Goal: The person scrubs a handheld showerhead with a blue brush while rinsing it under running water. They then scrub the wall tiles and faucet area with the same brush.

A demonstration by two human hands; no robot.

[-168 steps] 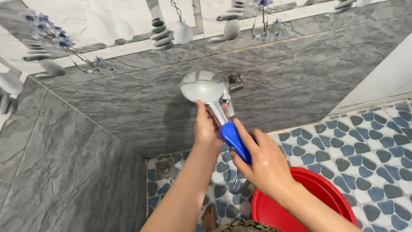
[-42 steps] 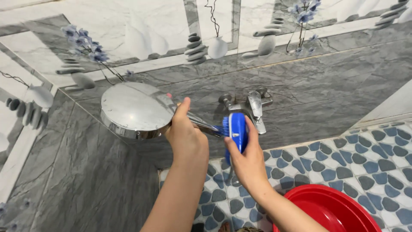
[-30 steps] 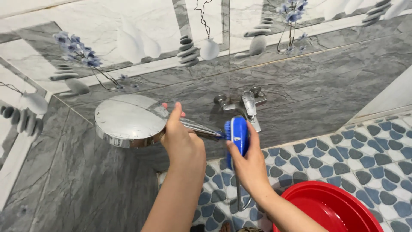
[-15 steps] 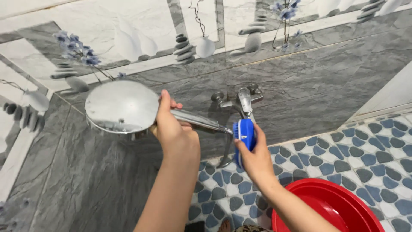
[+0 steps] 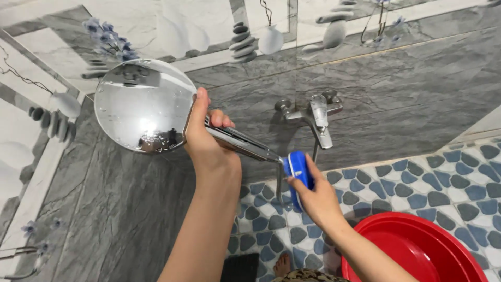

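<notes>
My left hand (image 5: pixel 206 140) grips the chrome handle of a round shower head (image 5: pixel 142 106), just below the head. The head's shiny back faces me, raised at upper left. My right hand (image 5: pixel 314 194) holds a blue scrub brush (image 5: pixel 298 168) pressed against the lower end of the handle, where the hose (image 5: pixel 279 184) leaves it. The brush's bristles are mostly hidden behind the handle and my fingers.
A chrome mixer tap (image 5: pixel 314 112) is fixed to the grey marble-pattern wall (image 5: pixel 396 99). A red basin (image 5: pixel 417 250) stands at lower right on the blue pebble-pattern floor (image 5: pixel 417 183). A bare foot (image 5: pixel 282 263) shows at the bottom edge.
My left hand has lifted and turned the shower head so its back faces me more. The brush has slid down to the bottom end of the handle.
</notes>
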